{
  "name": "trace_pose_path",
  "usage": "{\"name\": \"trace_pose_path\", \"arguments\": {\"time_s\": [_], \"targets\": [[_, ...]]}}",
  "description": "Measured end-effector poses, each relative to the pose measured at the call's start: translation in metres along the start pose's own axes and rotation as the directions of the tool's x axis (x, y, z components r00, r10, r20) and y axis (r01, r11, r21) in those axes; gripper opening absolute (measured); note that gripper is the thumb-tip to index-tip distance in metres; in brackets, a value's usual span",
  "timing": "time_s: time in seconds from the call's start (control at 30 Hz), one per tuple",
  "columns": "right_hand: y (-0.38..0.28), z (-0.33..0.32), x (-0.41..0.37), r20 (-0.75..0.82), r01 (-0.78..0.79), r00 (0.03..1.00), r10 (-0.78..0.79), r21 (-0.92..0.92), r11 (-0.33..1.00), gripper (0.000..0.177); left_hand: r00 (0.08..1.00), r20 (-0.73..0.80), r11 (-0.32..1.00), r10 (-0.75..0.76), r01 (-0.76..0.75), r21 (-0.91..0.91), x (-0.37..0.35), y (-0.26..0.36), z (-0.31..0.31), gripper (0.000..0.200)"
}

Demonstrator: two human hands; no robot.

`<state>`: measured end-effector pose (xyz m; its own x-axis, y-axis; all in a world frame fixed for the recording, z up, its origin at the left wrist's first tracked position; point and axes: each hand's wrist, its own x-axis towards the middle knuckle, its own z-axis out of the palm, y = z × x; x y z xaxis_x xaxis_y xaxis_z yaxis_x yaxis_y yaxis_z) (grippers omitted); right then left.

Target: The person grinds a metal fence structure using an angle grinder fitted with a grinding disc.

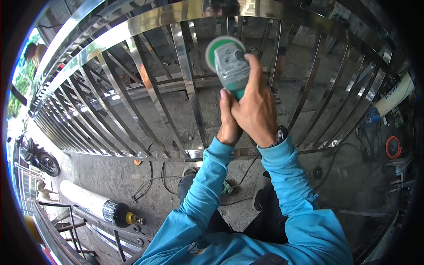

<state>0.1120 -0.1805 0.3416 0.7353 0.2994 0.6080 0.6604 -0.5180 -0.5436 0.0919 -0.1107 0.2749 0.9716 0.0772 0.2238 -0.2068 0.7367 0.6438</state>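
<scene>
An angle grinder (232,66) with a green body wrapped in clear plastic is held out ahead of me, over the bars of a shiny metal railing (191,84). Its round green disc (217,44) shows at the far end and overlaps the railing below the top rail. My right hand (256,108) wraps round the grinder's body, thumb up along its side. Close against it, my left hand (229,118) grips the rear of the tool, fingers partly hidden behind the right hand. A watch sits on my right wrist.
A white gas cylinder (86,199) with a dark end lies at lower left. Cables (152,179) run over the concrete floor near my feet. Behind the railing at upper left is another person (39,54). A motorcycle (40,157) stands at left; an orange reel-like ring (392,146) is at right.
</scene>
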Motion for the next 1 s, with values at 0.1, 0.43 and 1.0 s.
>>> {"name": "trace_pose_path", "arguments": {"time_s": [0.1,0.43,1.0], "targets": [[0.002,-0.006,0.005,-0.082,0.016,0.997,-0.013,0.031,0.999,0.083,0.997,0.068,0.974,0.044,-0.058,0.22,0.009,0.003,0.001,0.09],[0.012,-0.021,0.009,-0.063,0.053,0.997,-0.051,0.023,0.998,0.082,0.987,0.155,0.912,0.048,-0.107,0.396,0.015,-0.006,0.009,0.095],[0.001,-0.007,0.02,-0.126,0.139,0.981,-0.147,-0.074,0.988,0.082,0.981,0.123,0.978,0.147,-0.163,0.133,0.028,0.003,0.007,0.07]]}}
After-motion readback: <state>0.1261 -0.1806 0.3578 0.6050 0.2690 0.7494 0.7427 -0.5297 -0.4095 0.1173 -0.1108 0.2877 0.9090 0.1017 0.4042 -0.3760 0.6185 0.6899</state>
